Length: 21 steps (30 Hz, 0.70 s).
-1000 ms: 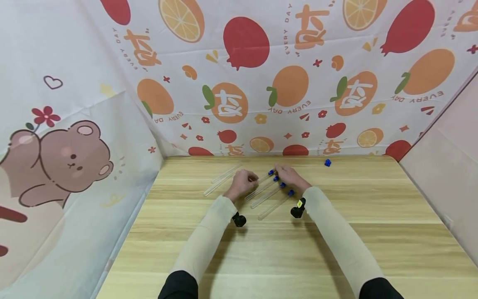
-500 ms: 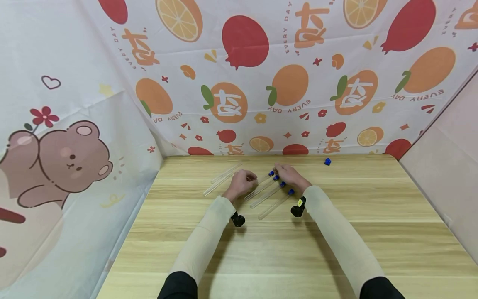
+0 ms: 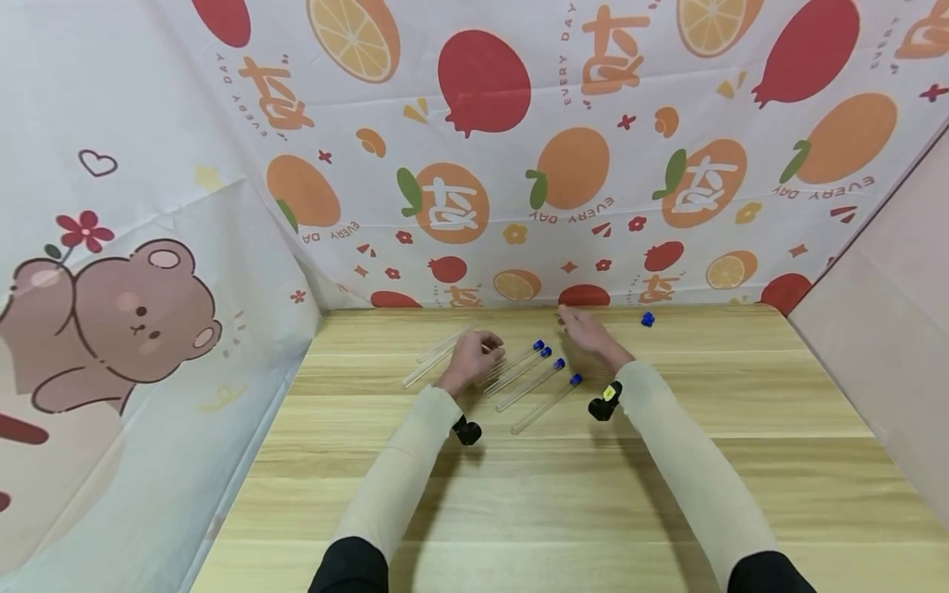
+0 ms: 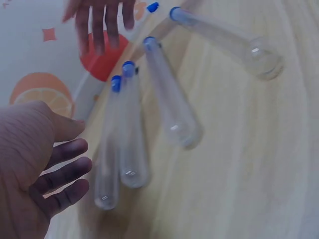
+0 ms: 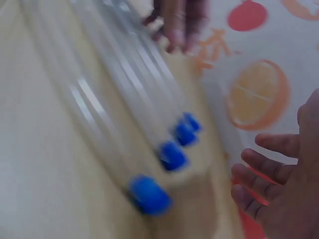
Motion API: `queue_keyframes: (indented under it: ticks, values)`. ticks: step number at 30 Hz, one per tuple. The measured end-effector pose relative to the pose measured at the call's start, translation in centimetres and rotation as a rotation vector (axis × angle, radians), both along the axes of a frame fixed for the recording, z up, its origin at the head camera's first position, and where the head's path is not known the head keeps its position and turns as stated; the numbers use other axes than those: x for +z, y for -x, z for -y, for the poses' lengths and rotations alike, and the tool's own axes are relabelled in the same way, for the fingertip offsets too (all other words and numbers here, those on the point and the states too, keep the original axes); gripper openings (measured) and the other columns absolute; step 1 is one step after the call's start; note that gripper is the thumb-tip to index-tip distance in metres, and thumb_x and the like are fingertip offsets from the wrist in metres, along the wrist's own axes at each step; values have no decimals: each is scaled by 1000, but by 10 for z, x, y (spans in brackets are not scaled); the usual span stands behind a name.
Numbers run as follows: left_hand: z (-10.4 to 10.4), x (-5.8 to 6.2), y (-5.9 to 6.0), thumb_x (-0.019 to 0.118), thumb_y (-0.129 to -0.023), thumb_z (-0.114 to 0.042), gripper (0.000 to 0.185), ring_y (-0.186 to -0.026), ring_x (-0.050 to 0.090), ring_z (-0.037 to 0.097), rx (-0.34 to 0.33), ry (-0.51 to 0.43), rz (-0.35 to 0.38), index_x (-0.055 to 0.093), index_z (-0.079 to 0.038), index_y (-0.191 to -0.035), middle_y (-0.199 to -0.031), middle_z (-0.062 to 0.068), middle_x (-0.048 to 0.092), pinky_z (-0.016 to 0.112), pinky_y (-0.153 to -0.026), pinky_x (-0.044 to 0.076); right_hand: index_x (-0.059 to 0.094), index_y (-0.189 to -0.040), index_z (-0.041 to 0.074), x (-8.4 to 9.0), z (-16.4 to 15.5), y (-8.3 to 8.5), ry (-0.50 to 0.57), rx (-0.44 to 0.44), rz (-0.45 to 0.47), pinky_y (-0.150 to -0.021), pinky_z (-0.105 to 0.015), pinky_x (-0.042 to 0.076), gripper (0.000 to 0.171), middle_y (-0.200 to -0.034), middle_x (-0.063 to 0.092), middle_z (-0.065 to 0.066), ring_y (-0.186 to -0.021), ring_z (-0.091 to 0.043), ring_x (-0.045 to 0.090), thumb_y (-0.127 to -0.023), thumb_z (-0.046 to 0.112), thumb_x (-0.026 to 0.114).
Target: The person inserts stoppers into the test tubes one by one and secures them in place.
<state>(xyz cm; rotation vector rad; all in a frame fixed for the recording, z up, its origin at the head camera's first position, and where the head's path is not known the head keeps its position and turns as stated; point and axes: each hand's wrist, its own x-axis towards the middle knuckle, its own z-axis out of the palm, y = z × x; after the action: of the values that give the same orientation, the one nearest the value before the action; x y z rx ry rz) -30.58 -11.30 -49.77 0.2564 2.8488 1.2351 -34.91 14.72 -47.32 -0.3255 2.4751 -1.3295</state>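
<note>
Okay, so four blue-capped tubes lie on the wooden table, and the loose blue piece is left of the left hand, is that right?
Not quite: the loose blue piece is right of the right hand, as the head view shows. Four blue-capped tubes do lie on the wooden table.

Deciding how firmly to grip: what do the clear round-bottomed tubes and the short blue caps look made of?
Clear tubes: glass or rigid plastic, smooth, glossy; transparent walls and bright highlights fit either.
Short blue caps: probably plastic, opaque, judging by solid even colour; blur hides their finish.
</note>
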Motion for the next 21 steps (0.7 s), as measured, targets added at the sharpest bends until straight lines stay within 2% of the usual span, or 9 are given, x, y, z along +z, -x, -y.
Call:
queue_keyframes:
  ticks: [3, 10, 14, 18, 21]
  values:
    - [12, 3, 0, 64, -99, -14, 23, -98, 72, 30, 14, -2, -35, 72, -1, -116, -108, 15, 75, 42, -87, 60, 34, -157, 4, 14, -18, 4, -3, -11, -54, -119, -60, 35, 70, -158, 39, -24, -142, -45, 42, -110, 52, 14]
    - [50, 13, -3, 63, -99, -14, 25, -97, 72, 32, 89, 17, -51, 70, -1, -120, -109, 17, 74, 45, -87, 60, 25, -161, 8, 36, -64, 5, -36, -95, -48, -122, -60, 30, 73, -162, 34, -23, -148, -44, 35, -108, 56, 16]
    - [67, 16, -6, 63, -99, -15, 26, -98, 72, 32, 122, 56, -42, 68, -1, -120, -111, 18, 73, 46, -87, 59, 19, -163, 8, 38, -91, 0, -121, -99, -78, -122, -62, 29, 71, -163, 32, -24, -148, -46, 34, -109, 54, 16]
    - [78, 17, -9, 64, -98, -15, 25, -96, 73, 32, 144, 131, -48, 69, -1, -119, -110, 18, 74, 46, -86, 59, 20, -162, 7, 33, -116, -7, -186, -112, -102, -121, -65, 27, 75, -164, 28, -26, -150, -48, 29, -107, 58, 15]
    - [84, 17, -11, 66, -97, -14, 23, -96, 72, 32, 152, 189, -59, 70, -1, -116, -109, 17, 74, 46, -85, 59, 24, -161, 5, 28, -132, -13, -213, -120, -100, -118, -67, 30, 81, -163, 28, -28, -149, -50, 28, -105, 63, 16]
